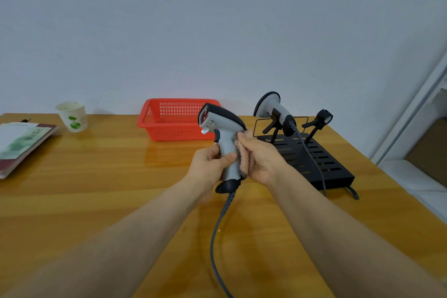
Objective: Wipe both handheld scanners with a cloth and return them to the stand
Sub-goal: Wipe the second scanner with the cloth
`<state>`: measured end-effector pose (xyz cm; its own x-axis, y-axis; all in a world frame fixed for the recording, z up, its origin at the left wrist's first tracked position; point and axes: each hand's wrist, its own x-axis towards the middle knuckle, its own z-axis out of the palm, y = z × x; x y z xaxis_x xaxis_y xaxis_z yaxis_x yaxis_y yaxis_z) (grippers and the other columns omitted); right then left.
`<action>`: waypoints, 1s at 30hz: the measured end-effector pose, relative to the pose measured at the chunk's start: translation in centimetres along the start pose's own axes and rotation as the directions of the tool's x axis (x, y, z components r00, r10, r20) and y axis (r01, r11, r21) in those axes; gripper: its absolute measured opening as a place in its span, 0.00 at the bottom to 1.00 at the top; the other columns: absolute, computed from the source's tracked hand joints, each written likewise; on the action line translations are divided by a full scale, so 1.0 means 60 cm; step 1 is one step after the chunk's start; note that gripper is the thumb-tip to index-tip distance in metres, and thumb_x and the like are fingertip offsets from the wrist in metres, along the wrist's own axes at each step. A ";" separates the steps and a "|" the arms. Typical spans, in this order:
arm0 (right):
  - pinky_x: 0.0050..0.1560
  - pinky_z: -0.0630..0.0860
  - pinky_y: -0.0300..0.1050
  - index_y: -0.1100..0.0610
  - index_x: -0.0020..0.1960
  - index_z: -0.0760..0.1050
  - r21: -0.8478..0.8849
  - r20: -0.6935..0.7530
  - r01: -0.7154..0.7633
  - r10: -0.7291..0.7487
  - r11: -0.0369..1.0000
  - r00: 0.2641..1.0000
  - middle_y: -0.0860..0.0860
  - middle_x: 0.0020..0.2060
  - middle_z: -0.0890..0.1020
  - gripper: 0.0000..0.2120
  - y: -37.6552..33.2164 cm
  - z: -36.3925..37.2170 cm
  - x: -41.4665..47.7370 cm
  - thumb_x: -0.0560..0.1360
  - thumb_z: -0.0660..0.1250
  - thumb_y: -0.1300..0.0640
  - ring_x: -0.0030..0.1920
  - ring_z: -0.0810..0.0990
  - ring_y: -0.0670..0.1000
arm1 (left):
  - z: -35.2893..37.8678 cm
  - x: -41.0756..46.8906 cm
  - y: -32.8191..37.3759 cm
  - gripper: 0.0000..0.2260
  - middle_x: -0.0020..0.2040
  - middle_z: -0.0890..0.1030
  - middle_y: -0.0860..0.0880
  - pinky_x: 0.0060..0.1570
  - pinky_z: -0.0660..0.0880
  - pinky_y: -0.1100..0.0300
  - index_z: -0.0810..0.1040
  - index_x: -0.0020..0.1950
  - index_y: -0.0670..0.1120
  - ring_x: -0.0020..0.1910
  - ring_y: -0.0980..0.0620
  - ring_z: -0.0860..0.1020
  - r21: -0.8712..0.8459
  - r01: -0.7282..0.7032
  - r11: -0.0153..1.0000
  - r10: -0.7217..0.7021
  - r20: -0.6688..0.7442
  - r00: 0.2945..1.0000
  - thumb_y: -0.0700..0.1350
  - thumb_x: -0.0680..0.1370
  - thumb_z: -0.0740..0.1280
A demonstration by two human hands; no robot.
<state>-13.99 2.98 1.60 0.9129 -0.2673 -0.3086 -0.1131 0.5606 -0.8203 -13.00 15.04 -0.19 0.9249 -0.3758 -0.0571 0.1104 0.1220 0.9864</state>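
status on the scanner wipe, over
Left hand grips scanner handle. Right hand holds cloth against it. Second scanner on stand. Other holder free.

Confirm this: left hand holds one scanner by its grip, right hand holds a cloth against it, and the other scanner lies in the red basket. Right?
Not quite. In the head view the other scanner sits on the black stand, not in the red basket. The left hand does hold one scanner by its grip, and the right hand holds a cloth against it.
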 end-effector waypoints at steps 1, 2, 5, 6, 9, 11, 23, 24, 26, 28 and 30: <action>0.24 0.76 0.39 0.61 0.38 0.76 -0.004 -0.023 0.025 -0.025 1.000 0.999 0.52 0.26 0.82 0.06 0.001 0.001 -0.001 0.73 0.69 0.62 0.25 0.81 0.47 | 0.001 0.000 0.000 0.08 0.48 0.82 0.41 0.48 0.79 0.49 0.78 0.55 0.38 0.46 0.43 0.80 0.011 0.004 1.000 -0.004 -0.009 1.000 0.37 0.77 0.65; 0.24 0.77 0.41 0.62 0.38 0.76 -0.029 -0.046 0.054 -0.055 0.998 0.997 0.53 0.26 0.82 0.05 0.002 0.003 -0.003 0.72 0.70 0.63 0.26 0.82 0.48 | 0.002 0.001 0.000 0.07 0.47 0.82 0.42 0.48 0.79 0.49 0.78 0.54 0.38 0.45 0.44 0.80 0.030 0.006 1.000 -0.005 -0.017 1.000 0.37 0.77 0.65; 0.34 0.80 0.49 0.61 0.40 0.76 -0.242 -0.091 0.175 -0.202 0.954 0.975 0.55 0.34 0.81 0.05 0.013 0.008 -0.004 0.70 0.72 0.66 0.37 0.82 0.54 | 0.004 0.002 0.001 0.07 0.48 0.81 0.42 0.50 0.79 0.47 0.78 0.54 0.38 0.46 0.43 0.80 0.066 0.012 0.998 -0.009 -0.044 0.999 0.38 0.78 0.65; 0.38 0.81 0.51 0.59 0.39 0.76 -0.324 -0.071 0.221 -0.256 0.920 0.964 0.55 0.36 0.81 0.06 0.014 0.010 -0.006 0.69 0.73 0.66 0.40 0.81 0.54 | 0.004 0.003 0.003 0.07 0.48 0.82 0.42 0.50 0.79 0.48 0.78 0.55 0.38 0.47 0.42 0.81 0.044 0.023 0.999 -0.020 -0.054 0.998 0.38 0.78 0.64; 0.42 0.81 0.49 0.58 0.39 0.76 -0.363 -0.057 0.260 -0.300 0.895 0.952 0.55 0.38 0.82 0.07 0.000 0.008 -0.012 0.68 0.73 0.66 0.42 0.82 0.54 | 0.000 0.006 0.011 0.09 0.49 0.82 0.41 0.48 0.79 0.51 0.77 0.56 0.37 0.46 0.45 0.81 -0.092 0.046 0.995 -0.050 -0.049 0.998 0.37 0.78 0.64; 0.39 0.80 0.47 0.60 0.42 0.77 -0.247 -0.080 0.249 -0.275 0.937 0.958 0.57 0.41 0.82 0.04 -0.014 0.007 -0.016 0.71 0.72 0.63 0.42 0.82 0.54 | 0.000 0.005 0.011 0.09 0.50 0.82 0.41 0.46 0.80 0.53 0.77 0.57 0.37 0.45 0.46 0.81 -0.099 0.050 0.994 -0.053 -0.030 0.998 0.37 0.78 0.64; 0.38 0.77 0.43 0.56 0.60 0.70 -0.766 0.195 0.355 -0.332 0.536 0.923 0.52 0.49 0.78 0.14 0.023 0.006 -0.038 0.82 0.52 0.50 0.46 0.78 0.50 | 0.002 0.017 0.027 0.06 0.34 0.82 0.44 0.29 0.78 0.61 0.79 0.43 0.38 0.30 0.50 0.80 -0.321 0.051 0.946 -0.099 -0.134 0.986 0.32 0.77 0.63; 0.44 0.79 0.46 0.56 0.59 0.71 -0.753 0.209 0.355 -0.311 0.554 0.927 0.52 0.50 0.79 0.13 0.031 0.002 -0.040 0.81 0.54 0.50 0.49 0.79 0.51 | -0.002 0.023 0.031 0.06 0.32 0.81 0.45 0.27 0.77 0.62 0.78 0.42 0.38 0.27 0.52 0.80 -0.372 0.051 0.927 -0.118 -0.158 0.980 0.33 0.77 0.64; 0.54 0.78 0.51 0.56 0.58 0.73 -0.707 0.224 0.352 -0.277 0.613 0.934 0.53 0.51 0.81 0.13 0.047 -0.008 -0.039 0.80 0.57 0.50 0.53 0.79 0.51 | -0.011 0.034 0.038 0.05 0.30 0.80 0.44 0.25 0.77 0.63 0.77 0.41 0.38 0.24 0.54 0.79 -0.435 0.042 0.900 -0.139 -0.194 0.971 0.34 0.76 0.65; 0.49 0.80 0.52 0.55 0.57 0.73 -0.657 0.212 0.335 -0.260 0.676 0.942 0.54 0.51 0.81 0.13 0.047 -0.010 -0.032 0.79 0.59 0.48 0.51 0.80 0.52 | -0.013 0.039 0.040 0.05 0.28 0.80 0.45 0.24 0.77 0.63 0.76 0.40 0.38 0.23 0.54 0.79 -0.490 0.044 0.871 -0.154 -0.186 0.970 0.35 0.77 0.65; 0.33 0.80 0.42 0.55 0.56 0.73 -0.623 0.205 0.326 -0.253 0.712 0.945 0.57 0.51 0.81 0.13 0.038 -0.006 -0.028 0.79 0.60 0.47 0.46 0.81 0.54 | -0.014 0.042 0.036 0.06 0.30 0.80 0.44 0.25 0.78 0.61 0.75 0.41 0.38 0.28 0.51 0.80 -0.541 0.081 0.837 -0.187 -0.143 0.972 0.38 0.78 0.64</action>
<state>-15.92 4.44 0.07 0.9721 -0.2341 0.0146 -0.0276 -0.1760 -0.9840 -10.11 15.10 1.68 0.9305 -0.2564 -0.2618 0.3642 0.5690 0.7373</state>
